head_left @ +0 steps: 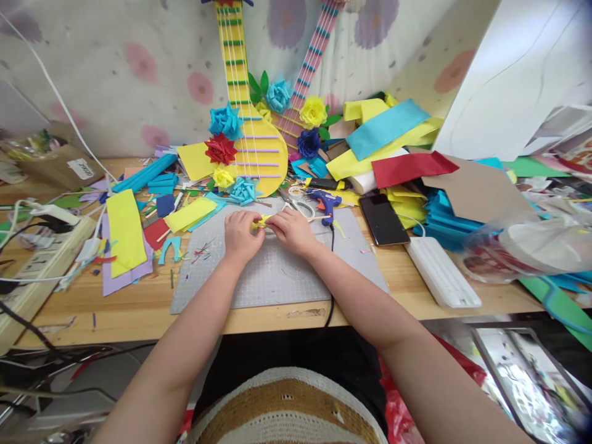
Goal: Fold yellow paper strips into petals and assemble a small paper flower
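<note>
My left hand (241, 234) and my right hand (292, 229) meet over the far part of a grey cutting mat (277, 274). Both pinch a small yellow paper piece (259, 222) between their fingertips. A thin stick (319, 218) runs from the piece to the right, under my right fingers. Just beyond my right hand lie scissors (300, 206) and a blue glue gun (325, 204), whose black cord (332, 271) crosses the mat toward me.
A yellow paper guitar (259, 145) with paper flowers leans on the wall, a pink one (309, 68) behind it. Coloured paper sheets and scraps (126, 231) cover the wooden desk. A phone (383, 219) and white box (441, 271) lie right, a power strip (32, 271) left.
</note>
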Demonstrator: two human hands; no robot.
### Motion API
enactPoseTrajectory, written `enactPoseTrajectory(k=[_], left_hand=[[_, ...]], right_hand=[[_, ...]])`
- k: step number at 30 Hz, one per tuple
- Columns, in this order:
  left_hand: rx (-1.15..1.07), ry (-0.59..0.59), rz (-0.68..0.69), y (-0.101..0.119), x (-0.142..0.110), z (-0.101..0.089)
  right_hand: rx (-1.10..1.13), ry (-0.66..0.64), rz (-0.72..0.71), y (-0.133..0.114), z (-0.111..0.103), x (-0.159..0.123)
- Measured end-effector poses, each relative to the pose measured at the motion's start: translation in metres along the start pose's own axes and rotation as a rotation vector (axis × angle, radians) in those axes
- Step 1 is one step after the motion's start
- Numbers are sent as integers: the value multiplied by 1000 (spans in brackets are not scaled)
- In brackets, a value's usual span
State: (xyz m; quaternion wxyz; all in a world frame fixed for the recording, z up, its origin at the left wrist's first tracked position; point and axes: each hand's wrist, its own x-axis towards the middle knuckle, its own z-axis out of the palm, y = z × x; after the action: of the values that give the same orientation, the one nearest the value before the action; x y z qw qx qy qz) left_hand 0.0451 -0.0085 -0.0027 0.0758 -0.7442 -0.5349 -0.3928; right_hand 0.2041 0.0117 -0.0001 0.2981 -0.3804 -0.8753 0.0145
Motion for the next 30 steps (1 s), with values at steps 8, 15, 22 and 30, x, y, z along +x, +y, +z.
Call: enactPoseTrajectory(k=[8, 15, 22, 30], left_hand=[[-7, -23, 20, -3, -2, 2], [-42, -16, -32, -3, -2, 3], [-79, -47, -8, 0, -1, 0], [-89, -70, 54, 0, 2, -3]], right_hand=[[46, -24, -36, 1, -3, -1], [57, -46, -67, 3, -4, 1], [57, -36, -13, 1, -2, -1], [183, -50, 227, -1, -3, -1]])
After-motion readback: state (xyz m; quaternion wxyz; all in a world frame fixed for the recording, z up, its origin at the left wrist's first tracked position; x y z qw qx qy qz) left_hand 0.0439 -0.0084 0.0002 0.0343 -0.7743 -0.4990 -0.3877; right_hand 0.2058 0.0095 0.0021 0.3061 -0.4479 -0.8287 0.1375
